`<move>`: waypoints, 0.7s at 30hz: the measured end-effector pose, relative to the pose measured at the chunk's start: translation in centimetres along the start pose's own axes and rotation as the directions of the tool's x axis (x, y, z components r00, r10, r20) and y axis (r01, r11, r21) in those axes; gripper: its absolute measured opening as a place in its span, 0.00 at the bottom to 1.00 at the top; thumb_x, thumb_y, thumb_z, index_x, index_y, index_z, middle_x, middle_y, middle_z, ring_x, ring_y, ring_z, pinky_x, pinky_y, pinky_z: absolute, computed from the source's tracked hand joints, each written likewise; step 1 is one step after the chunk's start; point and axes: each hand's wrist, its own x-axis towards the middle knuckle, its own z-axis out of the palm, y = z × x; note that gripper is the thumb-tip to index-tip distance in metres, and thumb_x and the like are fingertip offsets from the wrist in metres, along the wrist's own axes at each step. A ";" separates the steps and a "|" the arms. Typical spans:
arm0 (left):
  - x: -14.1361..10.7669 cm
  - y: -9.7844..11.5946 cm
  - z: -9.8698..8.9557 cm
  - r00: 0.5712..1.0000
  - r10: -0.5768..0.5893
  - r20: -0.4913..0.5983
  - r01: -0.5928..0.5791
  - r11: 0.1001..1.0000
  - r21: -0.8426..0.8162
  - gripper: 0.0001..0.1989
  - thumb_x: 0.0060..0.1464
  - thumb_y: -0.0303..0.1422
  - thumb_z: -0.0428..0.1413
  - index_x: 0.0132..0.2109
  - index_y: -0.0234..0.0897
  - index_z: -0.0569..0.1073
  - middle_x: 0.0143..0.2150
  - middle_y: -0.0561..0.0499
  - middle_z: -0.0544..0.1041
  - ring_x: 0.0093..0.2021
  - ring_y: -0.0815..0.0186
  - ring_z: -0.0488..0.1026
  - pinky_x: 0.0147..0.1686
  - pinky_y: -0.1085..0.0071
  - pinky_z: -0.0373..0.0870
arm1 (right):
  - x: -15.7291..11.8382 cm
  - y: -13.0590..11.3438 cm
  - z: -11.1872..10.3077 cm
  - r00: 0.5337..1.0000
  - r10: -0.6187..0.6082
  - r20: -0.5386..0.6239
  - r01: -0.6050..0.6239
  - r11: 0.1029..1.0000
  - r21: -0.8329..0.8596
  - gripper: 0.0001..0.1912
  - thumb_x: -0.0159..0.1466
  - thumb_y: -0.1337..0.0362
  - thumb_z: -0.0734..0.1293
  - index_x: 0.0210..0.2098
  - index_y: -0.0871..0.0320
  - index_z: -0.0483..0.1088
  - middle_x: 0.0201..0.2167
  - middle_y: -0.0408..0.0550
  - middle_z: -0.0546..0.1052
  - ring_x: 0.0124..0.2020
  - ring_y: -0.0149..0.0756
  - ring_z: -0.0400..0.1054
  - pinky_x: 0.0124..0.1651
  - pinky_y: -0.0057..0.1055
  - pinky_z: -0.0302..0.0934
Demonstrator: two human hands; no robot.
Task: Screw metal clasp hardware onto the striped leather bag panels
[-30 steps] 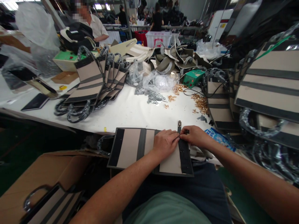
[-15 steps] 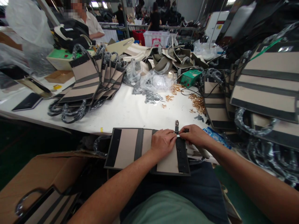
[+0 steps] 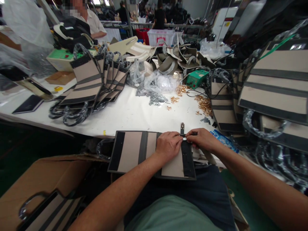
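A folding bag panel [image 3: 130, 150], beige with dark bands, lies open across my lap against the table's front edge. My left hand [image 3: 168, 146] rests on it, fingers laid over the surface and their tips beside a small silvery metal plate [image 3: 184, 139]. From the other side my right hand [image 3: 201, 138] pinches at this plate, thumb and forefinger closed at its right end. The plate lies across the dark band at the panel's top right. Just beyond, a short dark strap [image 3: 182, 128] with a metal fitting sticks out over the table. My left thumb's grip is partly hidden.
On the white table [image 3: 134, 117] are silvery plates [image 3: 157, 99] and gold-coloured fittings [image 3: 204, 106] in loose piles. Stacked bag panels with plastic-wrapped handles stand left [image 3: 88, 81] and right [image 3: 276, 83]. A green box [image 3: 197, 78] sits behind; a cardboard box [image 3: 45, 179] is lower left.
Both hands stay almost in place. The right fingertips have shifted slightly right, and more of the metal plate shows between the hands.
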 end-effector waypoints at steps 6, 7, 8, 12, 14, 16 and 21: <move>0.0 -0.2 0.0 1.000 0.017 0.012 -0.017 1.000 -0.010 0.09 0.66 0.34 0.54 0.46 0.44 0.80 0.50 0.52 0.81 0.47 0.60 0.76 0.47 0.59 0.70 | -0.1 0.2 -0.3 1.000 0.025 0.007 -0.024 0.995 -0.095 0.07 0.58 0.62 0.68 0.30 0.59 0.75 0.18 0.43 0.73 0.19 0.31 0.67 0.22 0.23 0.62; 0.0 -0.3 0.0 1.000 0.019 0.011 -0.019 1.000 -0.014 0.09 0.66 0.34 0.54 0.46 0.44 0.80 0.50 0.51 0.81 0.47 0.60 0.75 0.47 0.59 0.70 | 0.0 0.2 -0.2 1.000 0.024 0.010 -0.023 0.995 -0.094 0.07 0.58 0.61 0.68 0.30 0.59 0.75 0.18 0.43 0.73 0.19 0.31 0.67 0.22 0.23 0.61; 0.0 -0.4 0.0 1.000 0.020 0.011 -0.020 1.000 -0.019 0.09 0.66 0.35 0.54 0.46 0.44 0.80 0.50 0.51 0.81 0.47 0.60 0.75 0.47 0.59 0.70 | 0.1 0.2 -0.2 1.000 0.022 0.013 -0.020 0.995 -0.096 0.07 0.59 0.61 0.68 0.30 0.59 0.75 0.17 0.42 0.73 0.19 0.31 0.67 0.22 0.23 0.61; 0.2 -0.5 0.0 0.999 0.016 0.032 -0.014 0.999 -0.041 0.10 0.66 0.35 0.53 0.46 0.44 0.79 0.51 0.50 0.80 0.50 0.59 0.73 0.49 0.57 0.68 | 0.4 0.2 0.0 0.999 0.007 0.033 -0.002 0.990 -0.138 0.07 0.60 0.62 0.67 0.30 0.59 0.75 0.14 0.40 0.69 0.17 0.30 0.65 0.22 0.23 0.59; 0.4 -0.5 -0.1 0.998 0.013 0.057 -0.009 0.998 -0.062 0.09 0.66 0.35 0.54 0.48 0.44 0.79 0.52 0.50 0.79 0.52 0.59 0.72 0.50 0.57 0.67 | 0.4 0.1 0.0 0.999 0.003 0.047 0.004 0.990 -0.140 0.07 0.60 0.62 0.67 0.30 0.59 0.74 0.14 0.40 0.69 0.17 0.30 0.64 0.22 0.22 0.58; 0.6 -0.5 -0.1 0.996 0.017 0.083 -0.010 0.996 -0.085 0.10 0.66 0.36 0.55 0.50 0.45 0.78 0.54 0.51 0.79 0.53 0.59 0.71 0.51 0.56 0.67 | 0.5 0.1 0.0 0.998 0.003 0.062 0.005 0.991 -0.131 0.08 0.61 0.62 0.67 0.30 0.59 0.74 0.15 0.40 0.69 0.18 0.29 0.64 0.22 0.22 0.58; 0.9 -0.5 -0.1 0.995 -0.001 0.100 0.012 0.994 -0.106 0.10 0.67 0.37 0.54 0.49 0.47 0.80 0.54 0.52 0.79 0.54 0.59 0.71 0.50 0.56 0.66 | 0.5 0.2 0.1 0.998 0.001 0.061 0.007 0.991 -0.136 0.07 0.61 0.62 0.67 0.30 0.59 0.74 0.15 0.41 0.70 0.18 0.30 0.65 0.21 0.23 0.58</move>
